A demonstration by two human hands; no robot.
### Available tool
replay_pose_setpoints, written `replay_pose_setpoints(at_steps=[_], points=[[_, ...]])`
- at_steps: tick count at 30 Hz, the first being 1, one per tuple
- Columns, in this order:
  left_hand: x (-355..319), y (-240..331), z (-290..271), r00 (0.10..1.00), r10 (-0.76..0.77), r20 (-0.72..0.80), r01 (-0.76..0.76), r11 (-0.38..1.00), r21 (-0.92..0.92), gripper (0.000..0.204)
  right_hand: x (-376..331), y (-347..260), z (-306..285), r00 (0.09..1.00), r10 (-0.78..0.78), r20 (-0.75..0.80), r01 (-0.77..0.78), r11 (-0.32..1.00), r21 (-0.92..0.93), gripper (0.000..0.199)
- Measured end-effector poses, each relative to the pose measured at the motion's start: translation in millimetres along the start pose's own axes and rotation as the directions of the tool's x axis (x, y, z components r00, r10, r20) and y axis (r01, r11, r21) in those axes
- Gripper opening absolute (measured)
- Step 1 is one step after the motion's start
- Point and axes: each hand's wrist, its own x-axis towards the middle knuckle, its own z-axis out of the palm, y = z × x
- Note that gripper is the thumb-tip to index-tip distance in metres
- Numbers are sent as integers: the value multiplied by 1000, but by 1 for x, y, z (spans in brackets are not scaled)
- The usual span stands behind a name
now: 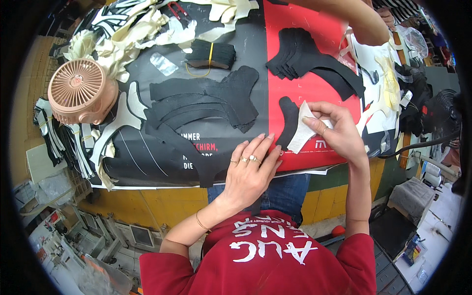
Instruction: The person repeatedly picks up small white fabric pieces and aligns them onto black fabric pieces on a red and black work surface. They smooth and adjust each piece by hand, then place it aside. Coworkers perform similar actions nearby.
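Nearest the camera, the person's red shirt fills the lower edge, with blue trousers showing between it and the yellow front of the worktable (pixel 157 201). The left hand (pixel 250 169) lies flat, fingers together and extended, pressing on a black curved fabric piece (pixel 287 123) at the near edge of the table. The right hand (pixel 334 130) is pinched shut on a white backing piece (pixel 301 132), thumb and forefinger gripping its upper corner, so that the white piece stands tilted up against the black one, touching it.

The tabletop is covered by two printed sheets side by side: a black poster (pixel 147 157) on the left and a red poster (pixel 314 88) on the right (both hands work on the red one, close to the join). On the black sheet lies a spread of black cut pieces (pixel 201 103), and beyond it a bundle of black pieces (pixel 211 53) bound by a yellow rubber band. On the red sheet a second stack of black cut pieces (pixel 309 61) sits farther off.

At the left a small pink fan (pixel 81 91) rests among cream-coloured cut pieces (pixel 132 34). At the far right edge another person's forearm (pixel 359 22) reaches over the table. Shelving and clutter surround the bench.
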Motion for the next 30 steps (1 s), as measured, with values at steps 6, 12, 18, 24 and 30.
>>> replay_pose_setpoints(at_steps=[6,12,18,24,30], points=[[-9,-1,11,1000,2,-5,-2,997,81,32,2,4,6,990,-141,24,139,989,57,17],[-11,-8,13,999,50,-7,-49,994,98,32,3,10,20,962,-274,-15,259,924,-282,12],[-12,-8,15,999,43,-4,-42,994,97,33,4,16,21,930,-364,-52,325,881,-344,10],[-11,-7,13,999,45,1,-44,993,110,32,4,14,23,948,-312,-64,281,914,-291,14],[-10,-5,12,999,31,25,-34,992,125,38,3,13,24,947,-313,-76,280,916,-287,14]])
